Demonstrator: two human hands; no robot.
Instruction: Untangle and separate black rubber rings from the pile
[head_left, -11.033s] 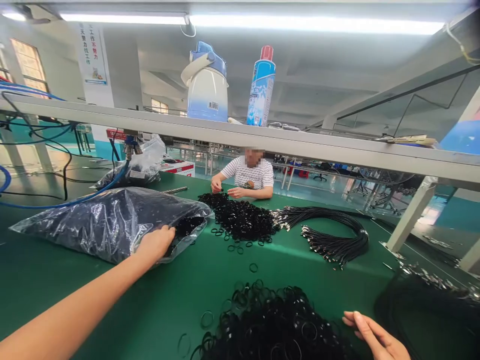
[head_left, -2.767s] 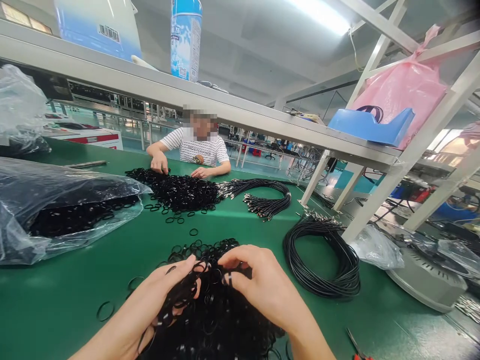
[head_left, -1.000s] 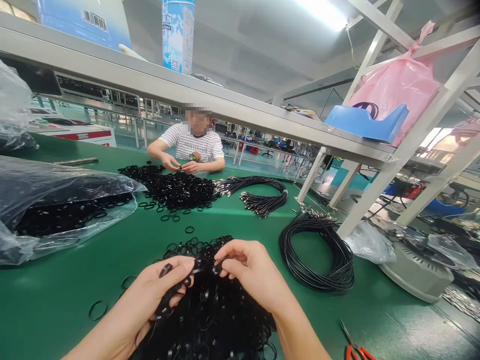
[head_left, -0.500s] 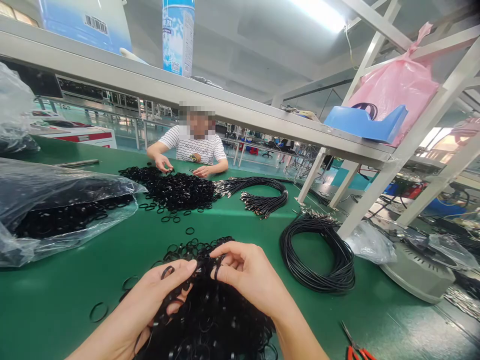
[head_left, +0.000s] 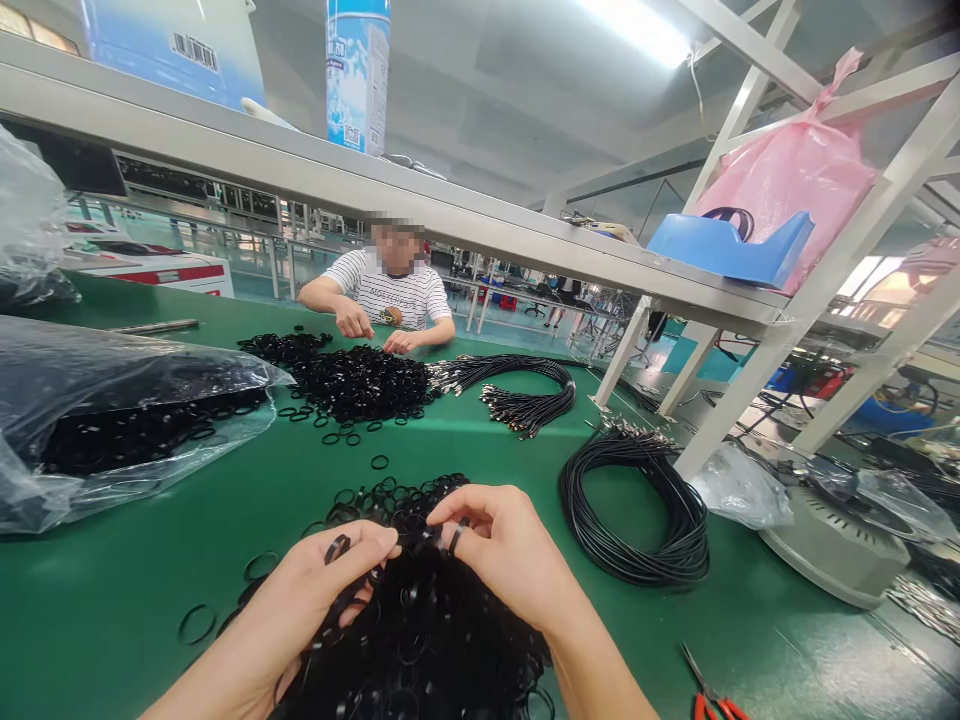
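My left hand is closed round several black rings, its thumb and forefinger pinched together at the tips. A ring shows beside its thumb, others under the palm. Close on the right, my right hand has thumb and forefinger bent toward each other, with a black ring around or against the thumb. What lies between its fingertips is dark and hard to make out. Both hands are over a heap of black rings on the green table. A single ring lies left of the heap.
Across the table a person in a striped shirt has both hands at another ring heap. Around lie a clear bag of rings, coiled black cables, a second cable bundle and red-handled pliers. A shelf crosses above.
My right hand has shifted slightly right, and the ring at its thumb is turned differently. Across the table, the person's hand on the left has moved right, nearer the other hand.
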